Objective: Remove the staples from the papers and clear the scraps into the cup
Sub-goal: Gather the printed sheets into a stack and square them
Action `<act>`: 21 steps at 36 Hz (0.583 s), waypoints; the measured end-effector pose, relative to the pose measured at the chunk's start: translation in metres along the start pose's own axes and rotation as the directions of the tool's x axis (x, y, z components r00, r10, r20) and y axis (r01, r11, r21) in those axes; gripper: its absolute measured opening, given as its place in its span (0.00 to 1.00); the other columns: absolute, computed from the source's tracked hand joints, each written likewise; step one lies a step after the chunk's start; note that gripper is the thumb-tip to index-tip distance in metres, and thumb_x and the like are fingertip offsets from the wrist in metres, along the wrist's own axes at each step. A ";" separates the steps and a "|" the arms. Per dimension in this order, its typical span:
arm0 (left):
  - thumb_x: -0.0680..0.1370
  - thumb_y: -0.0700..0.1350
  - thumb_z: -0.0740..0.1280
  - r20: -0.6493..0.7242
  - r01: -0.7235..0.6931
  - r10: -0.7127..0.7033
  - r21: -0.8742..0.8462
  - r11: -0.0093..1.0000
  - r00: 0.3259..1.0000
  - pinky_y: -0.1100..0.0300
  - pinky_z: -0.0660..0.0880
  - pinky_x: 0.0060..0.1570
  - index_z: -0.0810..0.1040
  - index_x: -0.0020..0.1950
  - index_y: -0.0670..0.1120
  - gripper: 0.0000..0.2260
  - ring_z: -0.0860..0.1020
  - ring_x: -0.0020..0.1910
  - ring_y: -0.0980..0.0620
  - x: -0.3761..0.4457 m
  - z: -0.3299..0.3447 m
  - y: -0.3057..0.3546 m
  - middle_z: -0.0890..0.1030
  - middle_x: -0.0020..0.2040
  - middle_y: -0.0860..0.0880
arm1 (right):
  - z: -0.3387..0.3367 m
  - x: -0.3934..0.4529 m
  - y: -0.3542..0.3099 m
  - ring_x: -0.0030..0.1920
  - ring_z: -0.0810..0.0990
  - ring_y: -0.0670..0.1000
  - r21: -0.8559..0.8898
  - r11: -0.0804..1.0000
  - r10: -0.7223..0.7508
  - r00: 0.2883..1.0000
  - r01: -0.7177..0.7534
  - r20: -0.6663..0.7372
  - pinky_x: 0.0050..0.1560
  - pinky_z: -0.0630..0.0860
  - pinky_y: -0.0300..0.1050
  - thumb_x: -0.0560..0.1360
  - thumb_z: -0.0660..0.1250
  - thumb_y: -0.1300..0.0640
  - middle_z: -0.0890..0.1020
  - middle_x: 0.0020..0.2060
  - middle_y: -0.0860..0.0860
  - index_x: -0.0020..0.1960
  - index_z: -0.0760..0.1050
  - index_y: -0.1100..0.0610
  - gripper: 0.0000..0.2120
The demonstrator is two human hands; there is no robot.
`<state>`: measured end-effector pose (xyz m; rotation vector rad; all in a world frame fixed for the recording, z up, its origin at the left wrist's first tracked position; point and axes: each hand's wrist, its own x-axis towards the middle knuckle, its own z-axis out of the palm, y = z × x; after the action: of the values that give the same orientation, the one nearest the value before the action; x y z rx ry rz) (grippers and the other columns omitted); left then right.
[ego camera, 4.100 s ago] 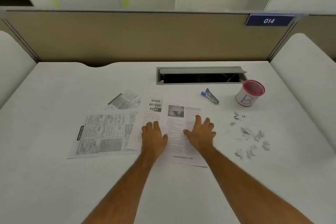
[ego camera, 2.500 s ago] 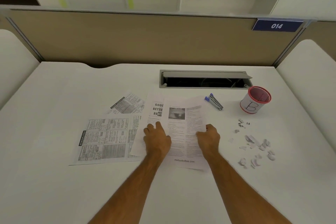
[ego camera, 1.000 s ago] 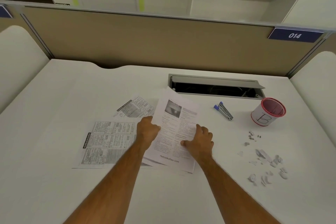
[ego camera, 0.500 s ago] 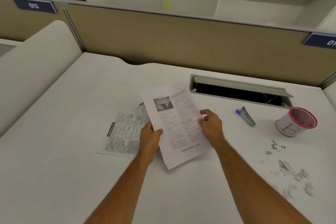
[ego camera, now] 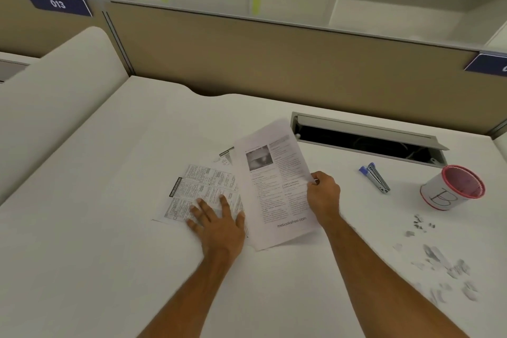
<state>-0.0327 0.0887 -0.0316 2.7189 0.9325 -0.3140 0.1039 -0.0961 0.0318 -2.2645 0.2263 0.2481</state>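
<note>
White desk [ego camera: 109, 173] fills the cubicle. At its middle, the left hand [ego camera: 216, 221] lies flat, fingers spread, on a printed form sheet [ego camera: 197, 189]. The right hand [ego camera: 323, 196] pinches the right edge of a white printed page [ego camera: 274, 186]. Near the right edge stands a red-rimmed white cup [ego camera: 451, 186], paper scraps [ego camera: 444, 266] nearer the front.

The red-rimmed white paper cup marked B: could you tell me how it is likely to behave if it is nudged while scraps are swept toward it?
The red-rimmed white paper cup marked B looks thin-walled and apparently empty, so probably light; a nudge may slide or tip it. It stands upright near the small paper scraps, with neither the left hand nor the right hand bracing it, so steadying it seems wise.
</note>
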 end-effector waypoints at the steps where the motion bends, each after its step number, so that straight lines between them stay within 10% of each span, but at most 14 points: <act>1: 0.80 0.66 0.42 0.008 -0.024 0.024 0.001 1.000 1.000 0.30 0.40 0.72 0.37 0.80 0.51 0.34 0.37 0.76 0.29 0.002 0.000 0.000 0.37 0.77 0.31 | -0.002 0.000 0.003 0.43 0.82 0.55 0.003 1.000 0.003 1.000 -0.003 -0.016 0.38 0.80 0.45 0.80 0.57 0.61 0.81 0.48 0.50 0.54 0.77 0.54 0.10; 13: 0.82 0.62 0.44 0.074 -0.279 0.278 0.012 0.960 0.958 0.37 0.38 0.75 0.38 0.80 0.48 0.32 0.35 0.78 0.40 0.027 -0.012 0.005 0.36 0.80 0.40 | -0.013 0.012 0.008 0.41 0.83 0.52 0.007 0.997 -0.077 0.997 0.077 0.011 0.39 0.79 0.42 0.81 0.60 0.59 0.82 0.49 0.49 0.54 0.77 0.54 0.07; 21: 0.79 0.66 0.42 -0.075 -0.062 0.053 -0.112 0.992 0.996 0.36 0.40 0.75 0.36 0.80 0.46 0.36 0.36 0.78 0.37 0.014 -0.009 -0.009 0.38 0.79 0.35 | 0.008 0.023 -0.010 0.44 0.83 0.53 -0.050 0.989 -0.127 0.974 0.139 0.190 0.38 0.77 0.40 0.80 0.61 0.62 0.84 0.45 0.52 0.50 0.80 0.57 0.08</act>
<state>-0.0259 0.1065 -0.0282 2.6613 0.8607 -0.1474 0.1275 -0.0855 0.0283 -2.2901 -0.0322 0.3989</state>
